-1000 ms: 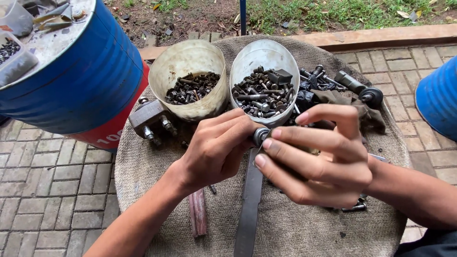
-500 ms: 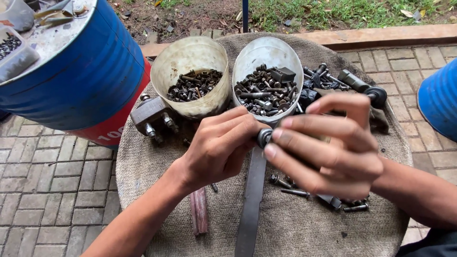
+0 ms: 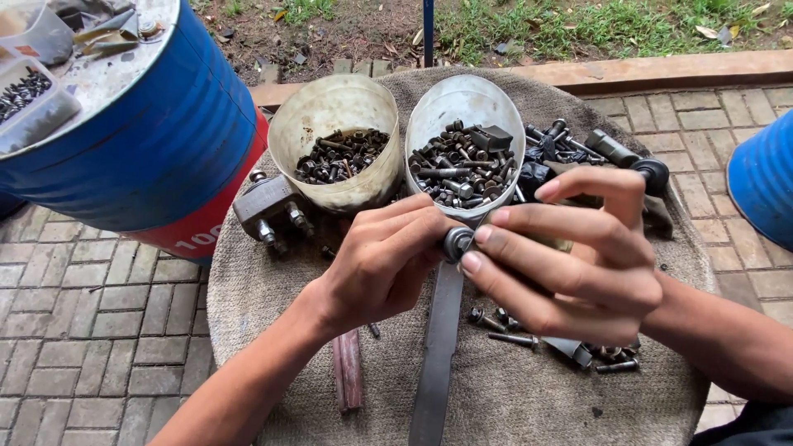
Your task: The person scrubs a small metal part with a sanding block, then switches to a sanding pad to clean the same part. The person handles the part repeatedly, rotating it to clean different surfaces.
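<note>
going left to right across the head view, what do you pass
blue drum → metal bracket → left tub of bolts → right tub of bolts → black rod end → second blue drum

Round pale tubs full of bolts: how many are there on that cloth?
2. One round pale tub of dark bolts stands on the left, the other touches it on the right, just beyond the hands. None looks hidden.
</note>
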